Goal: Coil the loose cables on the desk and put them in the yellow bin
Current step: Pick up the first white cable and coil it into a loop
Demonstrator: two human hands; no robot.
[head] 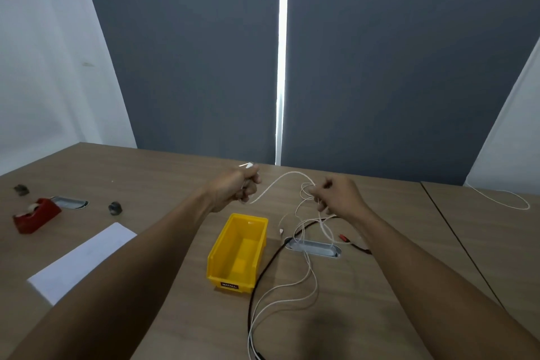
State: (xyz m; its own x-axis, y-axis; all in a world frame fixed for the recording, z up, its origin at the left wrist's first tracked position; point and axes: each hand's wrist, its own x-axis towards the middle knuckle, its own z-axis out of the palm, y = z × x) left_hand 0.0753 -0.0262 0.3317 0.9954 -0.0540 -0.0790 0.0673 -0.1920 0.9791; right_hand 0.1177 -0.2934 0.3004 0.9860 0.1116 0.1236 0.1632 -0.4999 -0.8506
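Observation:
A thin white cable (280, 180) stretches in an arc between my two raised hands above the desk. My left hand (233, 187) grips one end of it in a fist, its white plug sticking out at the top. My right hand (336, 194) pinches several small loops of the same cable, and the slack hangs down to the desk and trails toward me. The yellow bin (238, 254) stands open and empty below and between my hands. A black cable (263, 272) runs along the bin's right side. A red-tipped lead (346, 240) lies under my right forearm.
A metal cable grommet (314, 248) sits right of the bin. At the left lie a red tape dispenser (36, 215), a second grommet (70, 202), two small dark clips (114, 208) and a white sheet of paper (81, 260). Another white cable (508, 199) loops on the adjoining desk at right.

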